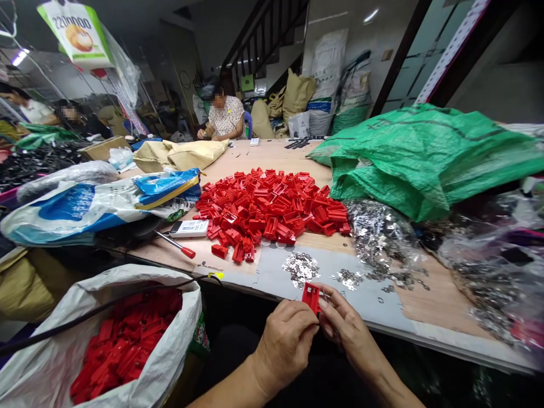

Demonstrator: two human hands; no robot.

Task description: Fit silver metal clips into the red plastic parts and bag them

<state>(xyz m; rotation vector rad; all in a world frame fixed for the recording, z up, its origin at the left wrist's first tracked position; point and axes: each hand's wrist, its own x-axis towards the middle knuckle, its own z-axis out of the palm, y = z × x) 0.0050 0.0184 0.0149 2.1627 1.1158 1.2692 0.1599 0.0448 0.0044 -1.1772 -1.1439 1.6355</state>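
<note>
Just off the table's front edge, a small red plastic housing point(311, 297) is held up between my two hands. My right hand point(346, 323) grips it from the right, thumb and fingers along its side. Curled closed, my left hand point(287, 340) pinches at its lower left end; the fingertips are partly hidden, so any small piece in them cannot be made out. Right behind the hands lie a pile of small shiny metal plates point(301, 267) and a smaller pile of metal pieces point(348, 277). A large heap of red housings point(272, 207) covers the table's middle.
At lower left, an open white sack point(191, 306) holds more red housings, with a black cable across it. A red-tipped tool point(182, 249) lies near the table edge. Clear bags of metal parts point(378, 232) and a green sack point(425, 158) stand right. A person point(227, 116) sits opposite.
</note>
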